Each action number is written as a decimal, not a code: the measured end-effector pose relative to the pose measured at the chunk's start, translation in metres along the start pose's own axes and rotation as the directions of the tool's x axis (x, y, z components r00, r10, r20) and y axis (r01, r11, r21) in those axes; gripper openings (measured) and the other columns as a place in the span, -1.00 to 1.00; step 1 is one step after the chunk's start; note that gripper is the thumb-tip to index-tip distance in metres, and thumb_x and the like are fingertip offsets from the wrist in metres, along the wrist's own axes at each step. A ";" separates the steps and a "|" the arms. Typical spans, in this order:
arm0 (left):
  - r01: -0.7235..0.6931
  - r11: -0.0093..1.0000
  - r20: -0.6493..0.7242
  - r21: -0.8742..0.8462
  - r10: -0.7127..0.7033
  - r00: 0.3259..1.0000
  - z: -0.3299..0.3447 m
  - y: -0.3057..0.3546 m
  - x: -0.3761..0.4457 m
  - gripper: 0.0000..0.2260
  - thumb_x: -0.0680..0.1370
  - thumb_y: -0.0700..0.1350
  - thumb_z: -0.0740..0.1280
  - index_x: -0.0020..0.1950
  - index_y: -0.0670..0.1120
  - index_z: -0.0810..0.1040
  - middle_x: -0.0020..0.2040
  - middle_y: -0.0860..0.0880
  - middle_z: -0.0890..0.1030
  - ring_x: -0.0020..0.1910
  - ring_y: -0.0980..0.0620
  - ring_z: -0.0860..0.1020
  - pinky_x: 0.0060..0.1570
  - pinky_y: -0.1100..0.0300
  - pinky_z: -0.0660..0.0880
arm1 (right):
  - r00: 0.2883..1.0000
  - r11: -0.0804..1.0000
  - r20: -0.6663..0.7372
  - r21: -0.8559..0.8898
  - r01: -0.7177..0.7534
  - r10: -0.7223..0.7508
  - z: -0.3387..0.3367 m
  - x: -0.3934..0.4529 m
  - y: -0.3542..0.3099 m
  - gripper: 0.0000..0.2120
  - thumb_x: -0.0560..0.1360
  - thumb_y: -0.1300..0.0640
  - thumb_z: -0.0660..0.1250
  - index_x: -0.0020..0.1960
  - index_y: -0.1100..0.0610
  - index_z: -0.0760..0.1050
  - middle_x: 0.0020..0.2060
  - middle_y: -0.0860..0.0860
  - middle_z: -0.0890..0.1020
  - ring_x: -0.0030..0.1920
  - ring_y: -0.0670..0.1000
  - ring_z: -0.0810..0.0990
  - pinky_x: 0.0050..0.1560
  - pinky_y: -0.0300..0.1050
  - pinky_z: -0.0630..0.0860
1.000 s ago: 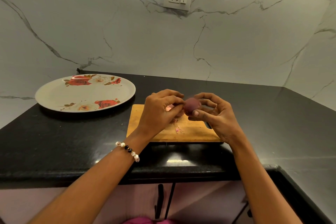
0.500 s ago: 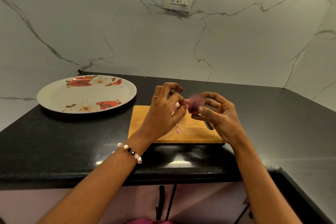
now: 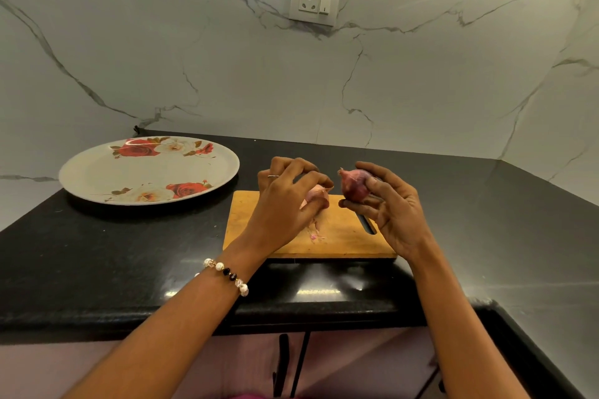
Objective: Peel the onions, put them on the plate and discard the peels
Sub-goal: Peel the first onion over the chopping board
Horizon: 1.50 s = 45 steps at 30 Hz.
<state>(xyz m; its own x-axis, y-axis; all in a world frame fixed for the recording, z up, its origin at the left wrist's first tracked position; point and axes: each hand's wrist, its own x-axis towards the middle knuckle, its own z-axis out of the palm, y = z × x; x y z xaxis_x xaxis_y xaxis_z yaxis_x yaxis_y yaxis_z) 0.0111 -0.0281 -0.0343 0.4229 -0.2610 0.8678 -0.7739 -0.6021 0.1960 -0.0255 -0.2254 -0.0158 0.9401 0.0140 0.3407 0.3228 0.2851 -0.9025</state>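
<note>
From the head view, the right hand (image 3: 387, 204) grips a small red onion (image 3: 355, 185) between thumb and fingertips, raised above the right half of the wooden board (image 3: 343, 238), while the left hand (image 3: 287, 204) just left of it curls its fingers around a pale pink peel (image 3: 316, 195), the two hands apart. A few peel scraps (image 3: 315, 230) lie on the board near its middle. The flowered plate (image 3: 97, 172) sits on the black counter (image 3: 113, 256) to the far left, well apart from the board, and a beaded bracelet (image 3: 227, 274) circles the left wrist.
</note>
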 end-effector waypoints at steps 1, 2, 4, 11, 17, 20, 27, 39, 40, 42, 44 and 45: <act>0.007 1.000 -0.005 -0.008 -0.007 1.000 0.000 0.000 0.001 -0.73 0.50 0.12 0.26 0.05 0.02 0.62 0.03 0.02 0.57 0.12 0.06 0.34 -0.07 -0.07 0.42 | 1.000 1.000 0.014 -0.008 -0.009 0.009 0.001 0.000 0.000 -0.67 0.43 0.14 0.39 0.18 0.20 0.60 0.21 0.25 0.57 0.06 0.36 0.66 -0.11 0.01 0.69; 0.024 0.999 -0.011 -0.023 -0.025 1.000 -0.001 0.001 0.002 -0.70 0.49 0.16 0.25 0.06 0.03 0.62 0.04 0.03 0.57 0.13 0.06 0.34 -0.07 -0.10 0.42 | 0.999 1.000 0.032 -0.022 -0.016 0.016 0.001 -0.001 0.000 -0.64 0.41 0.13 0.42 0.18 0.20 0.60 0.18 0.24 0.60 0.06 0.36 0.66 -0.10 0.02 0.68; 0.065 0.996 -0.018 -0.061 -0.067 0.998 -0.002 0.002 0.004 -0.67 0.49 0.19 0.24 0.09 0.05 0.62 0.07 0.03 0.55 0.15 0.06 0.32 -0.05 -0.10 0.41 | 0.997 0.998 0.072 -0.060 -0.027 0.031 0.003 -0.001 0.001 -0.60 0.40 0.11 0.44 0.21 0.21 0.58 0.12 0.19 0.65 0.08 0.33 0.66 -0.07 0.04 0.68; 0.111 0.987 -0.025 -0.118 -0.115 0.993 -0.002 0.004 0.004 -0.87 0.46 0.05 0.36 -0.07 0.06 0.63 0.12 0.02 0.54 0.19 0.05 0.30 -0.01 -0.06 0.37 | 0.982 0.991 0.173 -0.118 -0.056 0.076 0.006 -0.003 0.001 -0.52 0.26 0.00 0.62 0.14 0.10 0.66 0.17 0.19 0.61 0.15 0.29 0.64 -0.09 -0.02 0.68; 0.130 0.983 -0.020 -0.131 -0.133 0.991 -0.002 0.004 0.003 -0.92 0.45 -0.04 0.38 -0.08 0.04 0.63 0.12 -0.01 0.54 0.20 0.05 0.29 -0.01 -0.05 0.38 | 0.978 0.994 0.190 -0.086 -0.073 0.088 0.005 -0.003 0.000 -0.52 0.25 0.01 0.62 0.14 0.10 0.66 0.15 0.17 0.62 0.13 0.31 0.64 -0.11 -0.04 0.68; 0.147 0.981 -0.003 -0.129 -0.148 0.989 -0.002 0.005 0.003 -0.87 0.45 -0.02 0.38 -0.02 0.04 0.63 0.12 -0.04 0.53 0.17 0.04 0.31 -0.01 -0.09 0.43 | 0.978 0.994 0.189 -0.082 -0.071 0.086 0.005 -0.003 0.000 -0.59 0.28 0.07 0.56 0.12 0.09 0.67 0.15 0.18 0.62 0.12 0.30 0.65 -0.13 -0.05 0.68; 0.165 0.969 0.010 -0.182 -0.166 0.986 -0.006 0.007 0.004 -0.77 0.44 0.14 0.22 -0.12 0.09 0.63 0.17 0.00 0.49 0.20 0.09 0.26 0.06 -0.06 0.39 | 0.973 0.992 0.214 -0.110 -0.062 0.084 0.004 -0.003 0.000 -0.47 0.21 -0.05 0.66 0.12 0.08 0.67 0.15 0.16 0.62 0.14 0.31 0.64 -0.11 -0.04 0.68; 0.152 0.984 0.123 -0.091 -0.141 0.982 -0.005 0.007 0.001 -0.83 0.41 -0.14 0.31 -0.07 0.08 0.58 0.26 -0.05 0.41 0.22 0.00 0.25 0.06 0.00 0.29 | 0.982 0.987 0.158 -0.136 -0.080 0.101 0.005 -0.002 0.001 -0.63 0.30 0.14 0.51 0.10 0.11 0.64 0.14 0.17 0.61 0.12 0.31 0.65 -0.14 -0.04 0.68; 0.153 0.984 0.122 -0.096 -0.141 0.982 -0.005 0.007 0.001 -0.83 0.40 -0.14 0.31 -0.07 0.09 0.57 0.26 -0.05 0.40 0.21 0.02 0.24 0.06 -0.01 0.29 | 0.984 0.989 0.149 -0.122 -0.082 0.100 0.005 -0.002 0.001 -0.63 0.32 0.15 0.50 0.12 0.14 0.62 0.10 0.14 0.64 0.10 0.32 0.65 -0.15 -0.03 0.68; 0.161 0.981 0.117 -0.105 -0.148 0.982 -0.005 0.005 0.001 -0.83 0.41 -0.14 0.31 -0.08 0.11 0.54 0.26 -0.03 0.40 0.21 0.03 0.23 0.06 -0.02 0.31 | 0.989 0.994 0.114 -0.075 -0.082 0.090 0.005 -0.001 0.000 -0.62 0.33 0.14 0.48 0.13 0.18 0.59 0.06 0.13 0.66 0.05 0.33 0.67 -0.17 -0.04 0.68; 0.173 0.980 0.117 -0.100 -0.161 0.980 -0.005 0.005 0.001 -0.84 0.41 -0.15 0.31 -0.08 0.10 0.53 0.25 -0.03 0.41 0.21 0.00 0.27 0.06 -0.04 0.34 | 0.994 0.997 0.075 -0.029 -0.078 0.080 0.004 0.000 0.000 -0.60 0.33 0.13 0.48 0.14 0.20 0.57 0.15 0.21 0.61 0.03 0.38 0.66 -0.19 -0.04 0.68; 0.177 0.980 0.120 -0.085 -0.167 0.979 -0.005 0.005 0.002 -0.85 0.41 -0.15 0.30 -0.07 0.07 0.54 0.24 -0.05 0.42 0.21 -0.03 0.29 0.05 -0.04 0.33 | 0.995 0.997 0.063 -0.012 -0.076 0.077 0.004 0.000 0.000 -0.61 0.34 0.14 0.48 0.15 0.20 0.57 0.19 0.24 0.58 0.03 0.39 0.65 -0.19 -0.04 0.68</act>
<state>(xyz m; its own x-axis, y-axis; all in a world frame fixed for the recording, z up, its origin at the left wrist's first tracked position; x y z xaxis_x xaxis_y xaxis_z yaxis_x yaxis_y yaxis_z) 0.0060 -0.0279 -0.0299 0.5993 -0.2454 0.7620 -0.7240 -0.5722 0.3852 -0.0254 -0.2218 -0.0149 0.9532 0.0964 0.2865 0.2517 0.2717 -0.9289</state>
